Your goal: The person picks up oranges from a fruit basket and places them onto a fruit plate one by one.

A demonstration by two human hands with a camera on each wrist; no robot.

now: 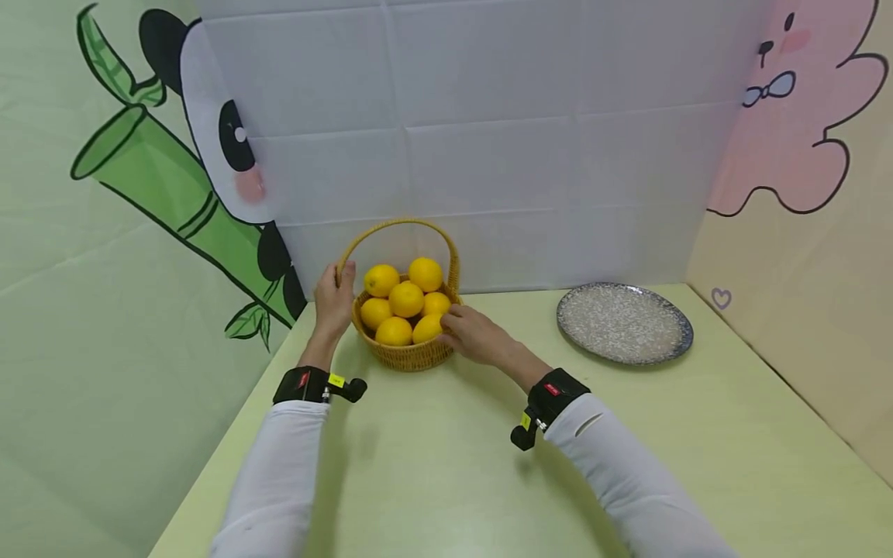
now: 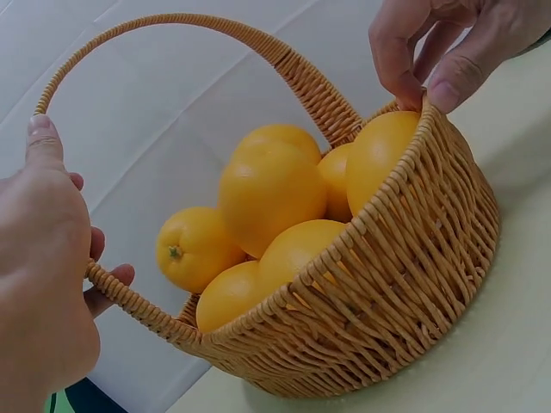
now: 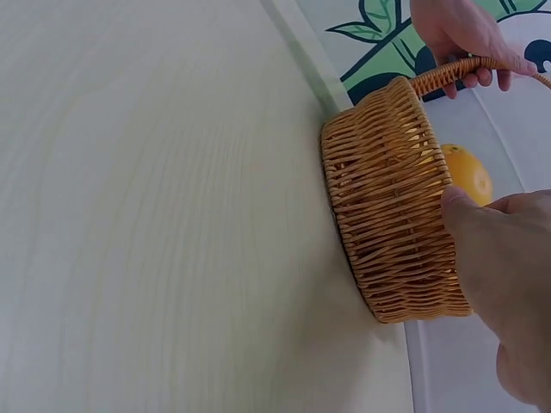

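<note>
- At the far left, beyond the edge of the surface, hangs a pale green cloth backdrop [image 1: 63, 325] printed with bamboo; part of a panda's face shows beside it.
- Your left hand [image 1: 335, 301] comes next, its fingers curled round the left side of the arched, golden-brown wicker handle [image 1: 403, 222], with the thumb lying along it, probably so the basket cannot tip or slide.
- Right of that hand, the round, golden-brown woven wicker basket [image 1: 412, 359] stands on the pale yellow-green surface [image 1: 432, 465], near the white back wall [image 1: 488, 178].
- Inside it, the smooth, rounded yellow fruits [image 1: 406, 299] are heaped above the rim [image 2: 396, 182]; at least seven show. Their weight low in the bowl likely helps steady it.
- At the basket's right side, your right hand [image 1: 480, 333] pinches the rim: the left wrist view shows the thumb outside and fingers tucked inside, beside the nearest fruit. Paired with your handle grip, that presumably balances the hold across both sides.
- Well to the right, apart from both hands, a round, grey speckled plate [image 1: 624, 324] with a dark blue edge lies flat, perhaps set aside to leave your arms room.
- Furthest right is a cream backdrop [image 1: 788, 310] printed with a pink bear.
</note>
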